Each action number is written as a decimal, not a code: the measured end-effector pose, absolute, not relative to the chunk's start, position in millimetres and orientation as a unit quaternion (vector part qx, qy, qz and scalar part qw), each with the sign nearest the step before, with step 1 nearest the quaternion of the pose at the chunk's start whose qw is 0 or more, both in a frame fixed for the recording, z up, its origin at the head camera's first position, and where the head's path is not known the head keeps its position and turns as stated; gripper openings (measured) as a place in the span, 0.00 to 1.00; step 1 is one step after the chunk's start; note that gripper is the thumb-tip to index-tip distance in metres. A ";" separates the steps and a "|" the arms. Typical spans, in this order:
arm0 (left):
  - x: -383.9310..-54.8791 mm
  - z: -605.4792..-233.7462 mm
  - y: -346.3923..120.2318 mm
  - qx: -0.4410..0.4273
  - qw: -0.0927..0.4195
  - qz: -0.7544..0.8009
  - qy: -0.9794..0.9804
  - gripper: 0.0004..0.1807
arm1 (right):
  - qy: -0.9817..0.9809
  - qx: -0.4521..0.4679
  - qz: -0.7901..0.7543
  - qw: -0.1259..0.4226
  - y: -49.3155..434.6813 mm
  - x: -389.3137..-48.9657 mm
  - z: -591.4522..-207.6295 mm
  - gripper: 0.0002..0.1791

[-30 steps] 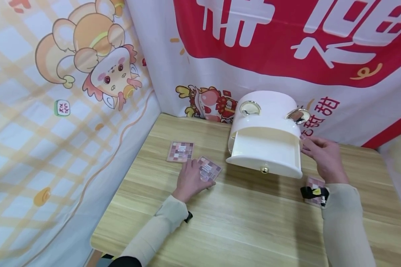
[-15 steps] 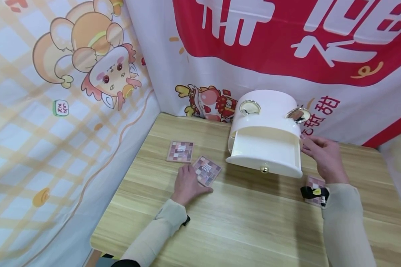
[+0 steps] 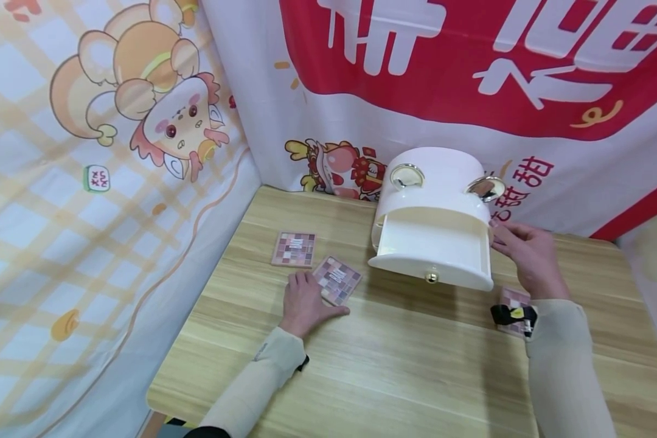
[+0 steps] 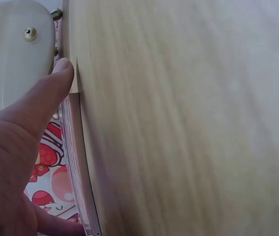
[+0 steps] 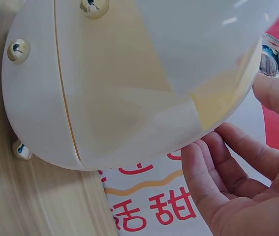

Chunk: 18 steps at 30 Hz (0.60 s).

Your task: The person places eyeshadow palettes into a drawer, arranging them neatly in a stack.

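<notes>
An eyeshadow palette [image 3: 337,280] with a checkered pink lid lies tilted on the table, and my left hand [image 3: 302,305] rests along its left and near edges. In the left wrist view the thumb reaches past one end of the palette's side [image 4: 80,162]. Behind and to the right stands a white makeup organizer [image 3: 435,176] with two gold rings on top. Its upper drawer [image 3: 432,243] is pulled out, showing a bare white inside and a gold knob. My right hand [image 3: 531,255] touches the organizer's right side with its fingertips; the thumb sits near the rim.
A second palette [image 3: 294,249] lies flat to the left, and a third palette [image 3: 514,304] is partly hidden under the right wrist strap. Printed cloth [image 3: 328,109] hangs behind the wooden table [image 3: 405,371] and along its left side.
My left hand has drawn back toward the near left, uncovering more of the tilted palette, which has shifted slightly left. My right hand and the organizer hold their places.
</notes>
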<state>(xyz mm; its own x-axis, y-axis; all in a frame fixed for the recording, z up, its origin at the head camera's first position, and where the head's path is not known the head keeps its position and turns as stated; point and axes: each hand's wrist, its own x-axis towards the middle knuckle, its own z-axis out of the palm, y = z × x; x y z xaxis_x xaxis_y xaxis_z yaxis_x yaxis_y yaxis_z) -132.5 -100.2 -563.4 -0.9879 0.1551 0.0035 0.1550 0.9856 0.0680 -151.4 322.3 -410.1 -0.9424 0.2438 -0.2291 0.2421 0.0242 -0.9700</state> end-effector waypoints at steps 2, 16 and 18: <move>-132.7 -563.4 -101.3 0.077 0.003 0.030 0.997 0.72 | -0.715 -0.169 0.678 0.002 321.5 -151.9 -410.8 0.25; -135.2 -563.8 -105.9 0.032 -0.003 0.177 0.984 0.72 | -0.698 -0.156 0.698 0.017 322.0 -151.1 -413.3 0.13; -135.7 -562.1 -106.4 0.022 0.002 0.211 0.977 0.72 | -0.697 -0.157 0.699 0.017 322.4 -150.9 -412.9 0.13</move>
<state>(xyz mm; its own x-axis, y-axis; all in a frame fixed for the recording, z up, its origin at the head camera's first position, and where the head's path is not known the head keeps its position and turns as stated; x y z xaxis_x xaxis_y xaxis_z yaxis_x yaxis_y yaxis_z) -135.7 -106.4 -562.1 -0.9990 0.0446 0.0062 0.0432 0.9101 0.4122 -150.9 322.4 -412.9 -0.9502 0.2430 -0.1953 0.1947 -0.0267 -0.9805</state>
